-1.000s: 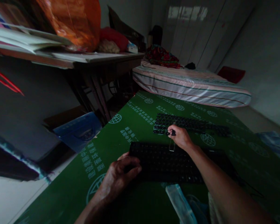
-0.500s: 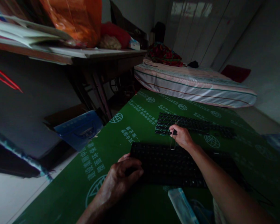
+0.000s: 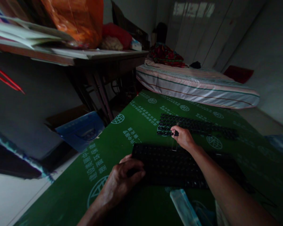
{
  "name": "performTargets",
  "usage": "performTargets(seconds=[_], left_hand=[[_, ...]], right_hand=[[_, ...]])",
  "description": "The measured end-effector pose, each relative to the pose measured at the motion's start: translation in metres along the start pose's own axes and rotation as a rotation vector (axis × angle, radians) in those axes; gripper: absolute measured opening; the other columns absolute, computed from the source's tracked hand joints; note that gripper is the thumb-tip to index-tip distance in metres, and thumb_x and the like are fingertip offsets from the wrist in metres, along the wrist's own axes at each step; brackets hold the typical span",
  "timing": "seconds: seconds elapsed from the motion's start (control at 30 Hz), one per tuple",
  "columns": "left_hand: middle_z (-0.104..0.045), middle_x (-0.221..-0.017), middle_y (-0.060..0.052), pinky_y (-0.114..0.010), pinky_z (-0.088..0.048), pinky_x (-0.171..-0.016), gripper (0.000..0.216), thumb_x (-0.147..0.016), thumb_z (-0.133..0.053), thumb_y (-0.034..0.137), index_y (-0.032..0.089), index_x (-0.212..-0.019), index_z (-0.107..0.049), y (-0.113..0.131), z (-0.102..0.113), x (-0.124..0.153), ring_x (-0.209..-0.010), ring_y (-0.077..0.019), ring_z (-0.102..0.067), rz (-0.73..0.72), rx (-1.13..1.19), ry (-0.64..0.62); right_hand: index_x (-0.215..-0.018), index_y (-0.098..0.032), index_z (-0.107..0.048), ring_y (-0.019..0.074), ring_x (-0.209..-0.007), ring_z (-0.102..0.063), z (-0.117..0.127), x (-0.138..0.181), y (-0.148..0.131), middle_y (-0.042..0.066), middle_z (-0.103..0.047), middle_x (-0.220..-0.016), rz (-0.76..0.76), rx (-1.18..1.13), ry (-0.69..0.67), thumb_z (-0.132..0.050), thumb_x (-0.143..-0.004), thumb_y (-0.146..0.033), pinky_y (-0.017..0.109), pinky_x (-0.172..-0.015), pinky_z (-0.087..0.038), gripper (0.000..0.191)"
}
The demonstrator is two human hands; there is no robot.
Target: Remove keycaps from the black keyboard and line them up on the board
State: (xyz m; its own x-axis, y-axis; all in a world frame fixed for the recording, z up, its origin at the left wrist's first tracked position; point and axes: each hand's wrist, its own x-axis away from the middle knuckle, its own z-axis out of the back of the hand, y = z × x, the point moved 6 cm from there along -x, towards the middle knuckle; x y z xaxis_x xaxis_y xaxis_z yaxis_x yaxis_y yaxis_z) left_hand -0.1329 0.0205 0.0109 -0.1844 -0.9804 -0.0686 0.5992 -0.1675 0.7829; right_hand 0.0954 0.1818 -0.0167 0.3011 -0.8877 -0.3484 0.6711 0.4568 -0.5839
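Note:
A black keyboard [image 3: 179, 164] lies on a green printed mat [image 3: 122, 147] on the floor. My left hand [image 3: 122, 180] curls round the keyboard's near left corner and grips it. My right hand [image 3: 182, 137] is past the keyboard's far edge, pinching a small black keycap [image 3: 176, 133], with a thin clear tool [image 3: 174, 144] hanging below the fingers. Just beyond that hand, loose black keycaps [image 3: 195, 125] are laid out in rows on the mat.
A clear plastic piece [image 3: 184, 207] lies at the mat's near edge. A blue folder [image 3: 81, 128] leans by a dark wooden table [image 3: 96, 59] piled with papers and an orange bag. A striped mattress [image 3: 195, 86] lies behind the mat.
My right hand has moved slightly away from me, to the rows of keycaps. The left hand stays on the keyboard corner. The view shifted a little.

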Motion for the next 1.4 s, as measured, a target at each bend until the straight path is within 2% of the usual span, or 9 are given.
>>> performTargets(seconds=[0.47,0.6,0.8,0.97,1.1,1.2,1.3,1.4], left_hand=[[-0.070,-0.083,0.002,-0.048,-0.023,-0.110,0.012,-0.077,-0.060,0.032,0.022,-0.081,-0.065,-0.008,-0.002,0.000,-0.084,-0.0182,-0.065,-0.058,0.016,0.053],[-0.070,-0.085,0.002,-0.049,-0.021,-0.110,0.012,-0.077,-0.060,0.032,0.022,-0.082,-0.065,-0.008,-0.002,0.000,-0.089,-0.0190,-0.064,-0.038,0.009,0.038],[-0.069,-0.082,0.002,-0.048,-0.020,-0.111,0.014,-0.079,-0.058,0.032,0.021,-0.080,-0.065,-0.002,-0.001,0.000,-0.082,-0.0171,-0.065,-0.013,0.017,0.006],[-0.070,-0.081,0.002,-0.047,-0.020,-0.111,0.013,-0.077,-0.059,0.032,0.020,-0.079,-0.066,0.000,0.000,-0.001,-0.086,-0.0181,-0.065,-0.003,0.035,0.048],[-0.071,-0.081,0.001,-0.046,-0.022,-0.110,0.012,-0.077,-0.059,0.031,0.020,-0.079,-0.066,0.000,-0.001,-0.001,-0.085,-0.0176,-0.065,-0.012,0.020,0.046],[-0.071,-0.081,0.001,-0.045,-0.025,-0.109,0.012,-0.078,-0.059,0.030,0.021,-0.080,-0.065,0.003,-0.001,-0.001,-0.084,-0.0173,-0.065,-0.060,-0.017,0.052],[-0.070,-0.084,-0.001,-0.045,-0.031,-0.105,0.011,-0.079,-0.059,0.027,0.019,-0.083,-0.065,0.009,-0.002,0.001,-0.083,-0.0175,-0.064,-0.171,-0.076,0.073],[-0.069,-0.089,-0.005,-0.046,-0.037,-0.100,0.013,-0.078,-0.061,0.025,0.018,-0.089,-0.065,0.019,-0.005,0.004,-0.092,-0.0209,-0.062,-0.327,-0.141,0.096]], right_hand=[[-0.089,-0.023,-0.062,0.0180,-0.077,-0.065,-0.001,0.001,0.001,0.001,-0.068,-0.084,0.016,0.032,-0.001,-0.059,-0.068,-0.010,0.027,-0.070,-0.049,0.026],[-0.090,-0.024,-0.062,0.0182,-0.077,-0.066,-0.001,0.001,0.002,0.001,-0.069,-0.084,0.021,0.024,0.006,-0.061,-0.067,-0.010,0.027,-0.070,-0.049,0.027],[-0.088,-0.023,-0.062,0.0182,-0.076,-0.066,0.000,0.001,0.005,0.001,-0.069,-0.083,0.025,0.006,0.023,-0.062,-0.066,-0.012,0.027,-0.069,-0.050,0.025],[-0.085,-0.022,-0.063,0.0177,-0.076,-0.065,0.008,0.003,0.007,0.002,-0.069,-0.082,0.008,0.001,0.049,-0.062,-0.069,-0.018,0.027,-0.070,-0.049,0.017],[-0.086,-0.022,-0.064,0.0174,-0.072,-0.065,0.025,0.013,0.008,0.003,-0.070,-0.079,-0.027,0.020,0.146,-0.059,-0.075,-0.028,0.026,-0.069,-0.049,0.014],[-0.093,-0.020,-0.065,0.0176,-0.070,-0.065,0.040,0.028,-0.001,0.005,-0.070,-0.079,-0.047,0.007,0.190,-0.056,-0.078,-0.037,0.026,-0.067,-0.049,0.024],[-0.108,-0.019,-0.061,0.0150,-0.058,-0.062,0.051,0.048,-0.018,0.004,-0.068,-0.071,-0.116,-0.078,0.143,-0.050,-0.082,-0.043,0.026,-0.061,-0.049,0.037],[-0.116,-0.020,-0.058,0.0128,-0.052,-0.057,0.059,0.073,-0.039,0.000,-0.062,-0.060,-0.204,-0.148,0.095,-0.043,-0.086,-0.044,0.024,-0.058,-0.047,0.041]])
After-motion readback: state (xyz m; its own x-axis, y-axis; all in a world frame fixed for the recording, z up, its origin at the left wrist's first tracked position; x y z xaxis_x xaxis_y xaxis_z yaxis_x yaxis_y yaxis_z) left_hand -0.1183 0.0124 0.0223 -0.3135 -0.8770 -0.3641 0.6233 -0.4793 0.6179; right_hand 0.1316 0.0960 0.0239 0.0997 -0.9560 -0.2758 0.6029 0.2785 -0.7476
